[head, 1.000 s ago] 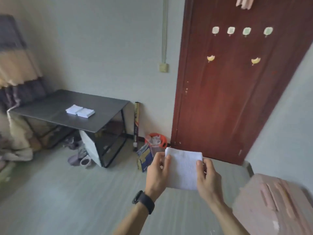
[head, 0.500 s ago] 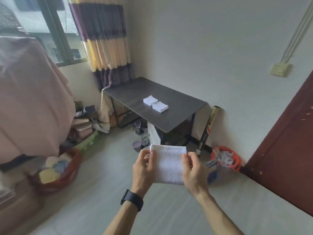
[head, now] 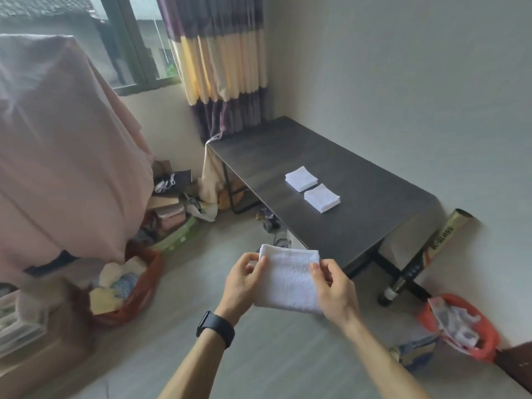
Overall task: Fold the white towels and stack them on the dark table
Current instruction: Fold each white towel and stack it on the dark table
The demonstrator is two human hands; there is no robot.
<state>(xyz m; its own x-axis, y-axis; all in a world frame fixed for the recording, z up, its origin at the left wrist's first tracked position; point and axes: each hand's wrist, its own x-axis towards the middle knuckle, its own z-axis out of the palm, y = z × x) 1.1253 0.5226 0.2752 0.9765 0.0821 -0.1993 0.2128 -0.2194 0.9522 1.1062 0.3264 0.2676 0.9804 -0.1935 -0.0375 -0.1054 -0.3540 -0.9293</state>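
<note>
Above the floor, just short of the near corner of the dark table: one held towel, white, already folded, carried flat between both hands; left hand pinches its left edge, thumb on top, fingers curled beneath; right hand pinches its right edge likewise; nothing else is held.

On the tabletop, well apart from the held piece: far towel and near towel, both folded, just beside each other; whether they touch cannot be told.

Step judged in hand: carrying and setting down. Advice: keep both edges pinched so the layers do not slip open; lower the piece flat and square onto one of the two already lying there, so a stack forms; let go only once it rests; smooth the top with an open palm.

Writing: tube leaning on the wall by the table's right end, with pale lettering that seems to read "GLASS"; smaller marks lower down are too small to read. Wristband: no legible marking. Towels: none seen.
</note>
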